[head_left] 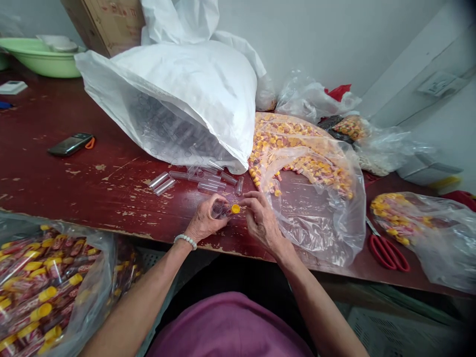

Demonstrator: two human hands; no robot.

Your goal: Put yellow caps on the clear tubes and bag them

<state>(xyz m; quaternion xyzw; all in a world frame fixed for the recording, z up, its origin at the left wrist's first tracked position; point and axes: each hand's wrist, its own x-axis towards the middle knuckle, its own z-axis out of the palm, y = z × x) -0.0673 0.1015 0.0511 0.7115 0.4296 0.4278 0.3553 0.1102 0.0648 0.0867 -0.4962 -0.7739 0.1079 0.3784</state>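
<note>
Several clear plastic tubes (218, 210) are bunched in my left hand (207, 218), which is closed around them. A yellow cap (235, 208) shows at the right end of this bunch, beside my left fingertips. My right hand (262, 218) is just right of the cap, its fingers half bent and apart, with nothing visible in them. Whether a fingertip touches the cap I cannot tell. More clear tubes (211, 186) lie loose on the table beyond my hands. They spread from the mouth of a big white sack (208, 84), which holds many more.
Right of my hands, a clear bag (320, 243) holds small yellow-capped pieces. Red-handled scissors (388, 252) lie near another such bag (442, 248). Below left is a bag of filled, yellow-capped tubes (44, 292). A phone-like device (70, 144) and a green basin (55, 64) occupy the table's left.
</note>
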